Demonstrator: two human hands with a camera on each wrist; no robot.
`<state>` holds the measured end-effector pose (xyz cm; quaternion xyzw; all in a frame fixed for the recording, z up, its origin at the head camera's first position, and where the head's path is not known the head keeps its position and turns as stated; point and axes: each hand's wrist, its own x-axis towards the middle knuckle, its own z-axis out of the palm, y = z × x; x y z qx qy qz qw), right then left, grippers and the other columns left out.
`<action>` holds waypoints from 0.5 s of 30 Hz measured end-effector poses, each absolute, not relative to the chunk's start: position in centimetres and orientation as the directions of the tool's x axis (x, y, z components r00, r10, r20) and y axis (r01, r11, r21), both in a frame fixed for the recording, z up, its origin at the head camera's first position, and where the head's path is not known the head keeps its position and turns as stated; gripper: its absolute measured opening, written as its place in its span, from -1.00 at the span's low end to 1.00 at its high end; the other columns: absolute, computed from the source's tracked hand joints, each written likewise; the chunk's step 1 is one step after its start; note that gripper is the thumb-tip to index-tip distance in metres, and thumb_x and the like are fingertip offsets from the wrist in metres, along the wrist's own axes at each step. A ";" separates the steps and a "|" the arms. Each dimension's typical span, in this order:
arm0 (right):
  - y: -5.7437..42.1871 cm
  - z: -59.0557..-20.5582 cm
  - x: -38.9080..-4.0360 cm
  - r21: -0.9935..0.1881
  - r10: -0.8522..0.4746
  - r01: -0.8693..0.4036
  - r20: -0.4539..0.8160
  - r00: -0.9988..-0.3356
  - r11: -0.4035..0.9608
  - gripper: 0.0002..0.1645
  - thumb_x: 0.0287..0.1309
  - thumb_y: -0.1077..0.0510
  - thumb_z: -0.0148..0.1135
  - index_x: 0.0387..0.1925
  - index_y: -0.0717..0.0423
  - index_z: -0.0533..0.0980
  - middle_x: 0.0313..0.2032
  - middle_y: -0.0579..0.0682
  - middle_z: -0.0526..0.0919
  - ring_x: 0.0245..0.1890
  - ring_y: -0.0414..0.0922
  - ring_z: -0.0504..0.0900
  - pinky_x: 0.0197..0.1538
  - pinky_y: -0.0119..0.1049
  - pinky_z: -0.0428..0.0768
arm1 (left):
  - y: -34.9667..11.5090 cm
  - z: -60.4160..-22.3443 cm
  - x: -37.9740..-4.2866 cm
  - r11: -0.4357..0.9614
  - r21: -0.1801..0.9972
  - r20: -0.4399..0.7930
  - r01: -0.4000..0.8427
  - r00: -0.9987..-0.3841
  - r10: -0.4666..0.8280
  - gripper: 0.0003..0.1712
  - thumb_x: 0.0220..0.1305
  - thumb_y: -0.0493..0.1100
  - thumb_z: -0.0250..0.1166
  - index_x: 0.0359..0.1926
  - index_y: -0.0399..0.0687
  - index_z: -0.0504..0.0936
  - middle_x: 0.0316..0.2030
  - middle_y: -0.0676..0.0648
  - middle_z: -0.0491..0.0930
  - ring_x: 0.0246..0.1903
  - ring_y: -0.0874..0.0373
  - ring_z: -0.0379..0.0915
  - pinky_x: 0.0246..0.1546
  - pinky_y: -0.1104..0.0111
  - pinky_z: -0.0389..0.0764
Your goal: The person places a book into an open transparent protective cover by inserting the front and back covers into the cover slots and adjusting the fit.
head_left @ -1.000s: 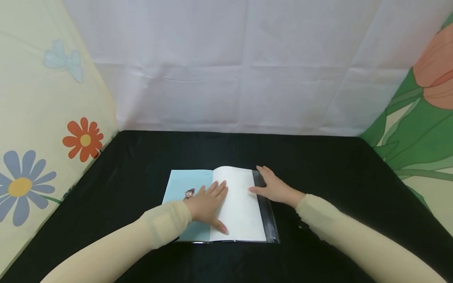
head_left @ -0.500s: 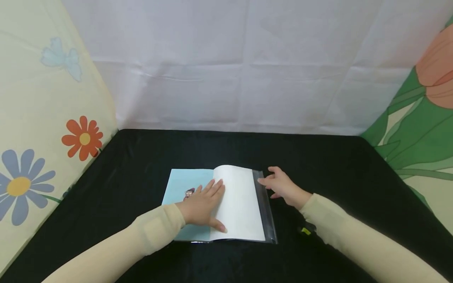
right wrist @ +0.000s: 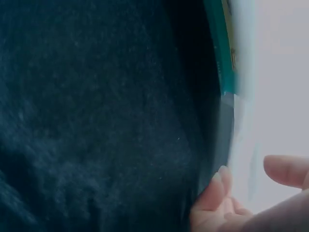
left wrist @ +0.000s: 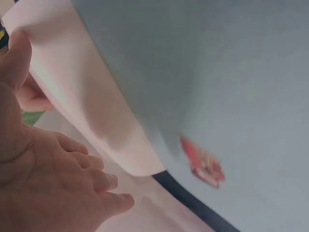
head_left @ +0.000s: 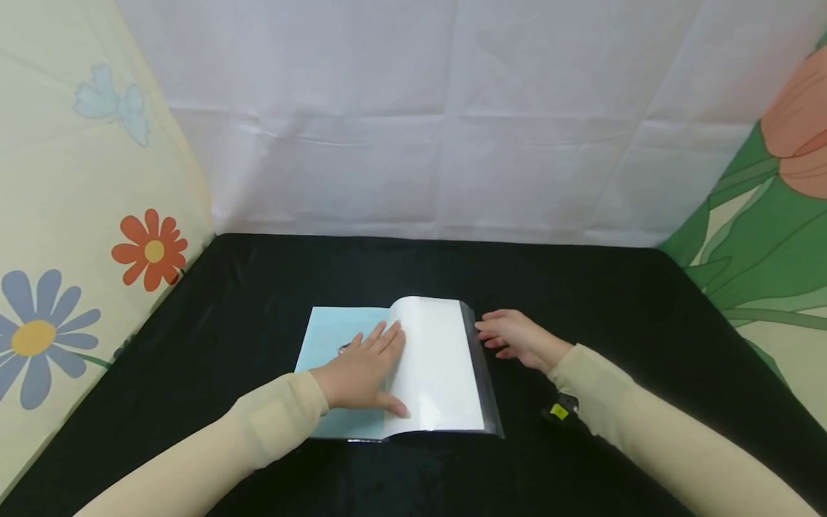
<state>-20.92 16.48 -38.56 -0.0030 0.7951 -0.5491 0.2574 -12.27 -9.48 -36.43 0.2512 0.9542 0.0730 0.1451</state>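
Observation:
An open book [head_left: 439,359] lies on the black cloth, with a pale blue page [head_left: 339,420] at left and a white one at right. Along its right side runs a clear plastic flap [head_left: 484,380], and that side is raised a little. My left hand [head_left: 362,370] is spread over the book near its fold, fingers straight. A small printed figure [left wrist: 203,164] shows on the blue page in the left wrist view. My right hand [head_left: 526,339] has its fingertips at the right edge. The right wrist view shows the thumb [right wrist: 285,170] apart from the fingers, and green on the cover [right wrist: 219,48].
Black cloth [head_left: 291,273] covers the table around the book. A white curtain [head_left: 413,143] hangs behind, with flower-printed panels at left [head_left: 52,179] and right [head_left: 769,251]. A small black and yellow device [head_left: 561,409] sits at the right wrist.
My right hand has moved off the white page and flap to just beyond the right edge, and that side has risen slightly. My left hand has slid a little left.

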 end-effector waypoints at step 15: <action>16.0 -35.8 -19.6 -0.985 -0.284 0.158 -0.169 -0.944 0.063 -0.52 0.27 0.21 -0.01 0.14 0.42 0.24 -0.30 -0.03 0.58 -0.30 -0.20 0.55 -0.18 -0.37 0.54 | -11.4 -34.1 -11.7 0.870 0.313 -0.101 0.382 -0.897 0.430 0.01 0.19 0.29 0.08 0.37 -0.24 -0.13 0.40 -0.15 -0.23 0.34 -0.02 -0.47 0.27 -0.05 -0.13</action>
